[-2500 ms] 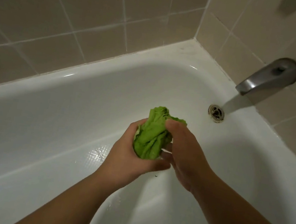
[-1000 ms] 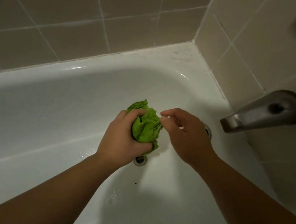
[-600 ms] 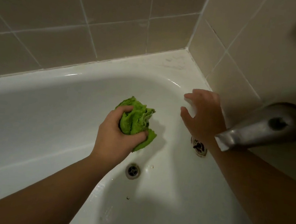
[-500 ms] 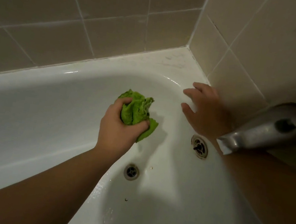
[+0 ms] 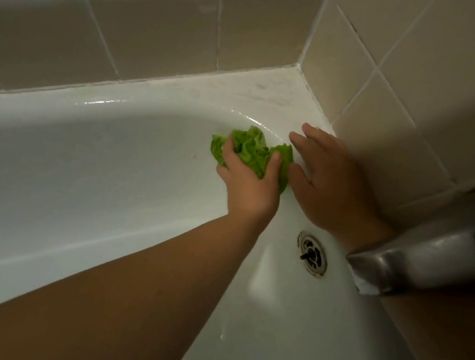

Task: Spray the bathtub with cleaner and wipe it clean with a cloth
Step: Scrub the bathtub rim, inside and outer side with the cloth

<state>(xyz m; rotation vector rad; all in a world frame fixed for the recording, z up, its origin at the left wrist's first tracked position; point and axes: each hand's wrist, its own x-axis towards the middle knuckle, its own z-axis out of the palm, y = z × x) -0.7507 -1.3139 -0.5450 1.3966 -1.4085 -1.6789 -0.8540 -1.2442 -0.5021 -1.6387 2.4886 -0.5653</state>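
My left hand (image 5: 249,184) presses a bunched green cloth (image 5: 251,148) against the inner wall of the white bathtub (image 5: 82,159), close to the far corner below the rim. My right hand (image 5: 328,182) lies flat with spread fingers on the tub's end wall, right beside the cloth and holding nothing. No spray bottle is in view.
A metal spout (image 5: 432,250) juts out from the tiled wall (image 5: 160,24) at the right, over my right wrist. The round overflow fitting (image 5: 312,253) sits on the end wall below my hands. Beige tiles meet the rim at the corner (image 5: 299,70).
My right hand let go of the cloth and went flat onto the end wall. My left hand carried the cloth up from above the drain to the wall near the corner.
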